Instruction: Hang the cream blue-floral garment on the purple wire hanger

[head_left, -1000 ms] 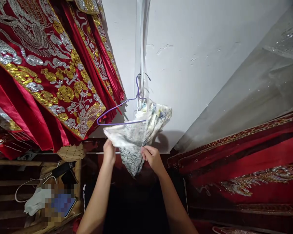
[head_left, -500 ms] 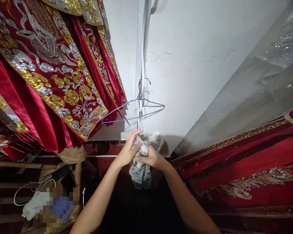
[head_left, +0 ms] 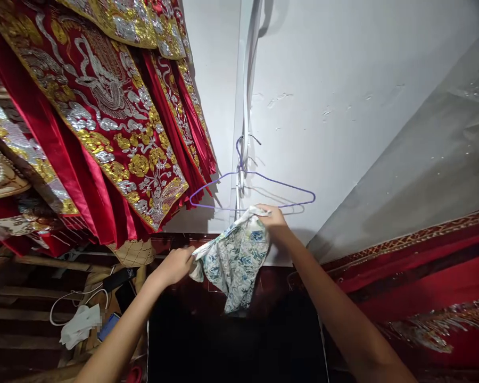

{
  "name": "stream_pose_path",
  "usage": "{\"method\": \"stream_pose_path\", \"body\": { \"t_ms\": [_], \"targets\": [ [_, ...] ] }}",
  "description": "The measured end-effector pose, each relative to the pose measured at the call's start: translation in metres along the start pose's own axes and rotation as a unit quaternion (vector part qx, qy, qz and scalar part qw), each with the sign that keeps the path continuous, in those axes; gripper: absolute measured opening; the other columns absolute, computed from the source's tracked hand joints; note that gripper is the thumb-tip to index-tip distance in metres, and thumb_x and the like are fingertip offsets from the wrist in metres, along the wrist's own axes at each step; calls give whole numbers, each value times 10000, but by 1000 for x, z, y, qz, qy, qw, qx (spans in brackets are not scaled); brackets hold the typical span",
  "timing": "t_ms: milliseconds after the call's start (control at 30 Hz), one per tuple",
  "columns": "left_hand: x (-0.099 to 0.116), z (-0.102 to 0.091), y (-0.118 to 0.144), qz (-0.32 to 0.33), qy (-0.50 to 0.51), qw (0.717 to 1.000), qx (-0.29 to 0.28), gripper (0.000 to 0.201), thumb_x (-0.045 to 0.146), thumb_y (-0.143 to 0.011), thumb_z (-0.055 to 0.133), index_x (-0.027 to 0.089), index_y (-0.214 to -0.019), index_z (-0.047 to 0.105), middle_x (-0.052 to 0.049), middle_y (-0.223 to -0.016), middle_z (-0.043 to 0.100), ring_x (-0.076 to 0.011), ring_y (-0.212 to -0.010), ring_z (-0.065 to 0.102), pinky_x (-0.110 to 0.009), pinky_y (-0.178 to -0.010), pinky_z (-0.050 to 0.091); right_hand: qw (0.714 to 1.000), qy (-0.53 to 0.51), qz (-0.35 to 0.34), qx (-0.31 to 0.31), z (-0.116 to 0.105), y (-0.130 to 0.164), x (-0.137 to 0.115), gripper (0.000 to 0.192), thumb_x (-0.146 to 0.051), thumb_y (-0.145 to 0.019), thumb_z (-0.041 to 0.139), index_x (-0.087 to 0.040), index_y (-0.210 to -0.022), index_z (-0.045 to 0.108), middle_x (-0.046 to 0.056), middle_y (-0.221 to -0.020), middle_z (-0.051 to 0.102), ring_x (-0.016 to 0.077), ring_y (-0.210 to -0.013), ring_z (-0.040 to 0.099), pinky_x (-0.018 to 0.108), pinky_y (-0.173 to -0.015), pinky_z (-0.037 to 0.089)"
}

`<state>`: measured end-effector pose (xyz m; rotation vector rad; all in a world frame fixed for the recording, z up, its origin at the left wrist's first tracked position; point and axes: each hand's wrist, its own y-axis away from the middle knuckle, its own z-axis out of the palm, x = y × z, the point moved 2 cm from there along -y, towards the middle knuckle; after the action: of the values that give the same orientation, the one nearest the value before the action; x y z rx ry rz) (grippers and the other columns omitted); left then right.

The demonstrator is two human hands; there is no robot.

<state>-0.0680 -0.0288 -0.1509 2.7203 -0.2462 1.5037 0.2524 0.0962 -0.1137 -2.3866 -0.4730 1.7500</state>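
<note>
Two hands are gripping one floral cloth [head_left: 235, 260], stretching it just below the purple wire hanger [head_left: 255, 186]. L hand [head_left: 174, 265] is clenching the cloth's lower-left corner, below and left of the hanger; R hand [head_left: 274, 222] is pinching the top edge, nearly touching the hanger's bottom bar. Grip on both sides is closed on fabric.

Progress, judging by the scene: cloth is hanging free of the hanger, which is sitting bare on its wall hook; cloth is being spread, not folded yet.

Room: white wall [head_left: 343, 80] behind the hanger, red embroidered robes [head_left: 104, 117] hanging to its left, more red fabric [head_left: 423, 276] lower right. Wooden surface [head_left: 32, 308] well below-left of the hanger is carrying a white cable [head_left: 64, 303] and a white rag [head_left: 80, 327].
</note>
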Motion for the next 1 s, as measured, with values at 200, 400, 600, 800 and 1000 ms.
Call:
{"method": "stream_pose_path", "body": {
  "t_ms": [200, 400, 600, 800, 1000],
  "targets": [
    [42, -22, -40, 109, 89, 983, 120, 70, 215, -793, 691, 220, -757, 631, -109, -1104, 677, -310, -1226, 558, -409, -1135, 329, 997, 69, 8, 25, -38, 23, -13, 117, -218, -638, 615, -148, -705, 681, 2, -643, 598, 166, -649, 531, 245, -558, 368],
    [103, -21, -80, 236, -14, 963, 132, 344, 178, -942, 443, 222, -1262, 563, -94, -1263, 643, -245, -1201, 588, -393, -1069, 409, 997, 39, 14, -67, -33, 45, -44, 188, -278, -750, 585, -167, -768, 736, 26, -682, 645, 169, -635, 541, 269, -577, 416],
    [108, -28, -101, 278, -118, 944, 130, 328, 175, -948, 419, 205, -1191, 638, -95, -1146, 667, -251, -1091, 613, -364, -992, 446, 982, 36, -60, 175, -65, 69, -56, 827, -213, -689, 653, -180, -1496, 473, -35, -674, 621, 150, -592, 534, 269, -594, 459],
    [118, -49, -97, 278, -148, 928, 196, 201, 253, -936, 503, 207, -1032, 674, -95, -1057, 590, -259, -1043, 560, -377, -966, 426, 985, 34, 13, 168, -130, 47, -60, 452, -174, -575, 766, -154, -1026, 786, -2, -613, 644, 148, -554, 555, 268, -528, 447],
    [98, -53, -107, 154, 18, 947, 280, 202, 354, -903, 614, 197, -1030, 613, -16, -807, 612, -182, -735, 550, -274, -722, 403, 981, -130, 38, 137, -120, 35, -53, 289, -423, -652, 850, -183, -755, 725, 65, -708, 711, 221, -605, 654, 327, -513, 530]
  ]
}}
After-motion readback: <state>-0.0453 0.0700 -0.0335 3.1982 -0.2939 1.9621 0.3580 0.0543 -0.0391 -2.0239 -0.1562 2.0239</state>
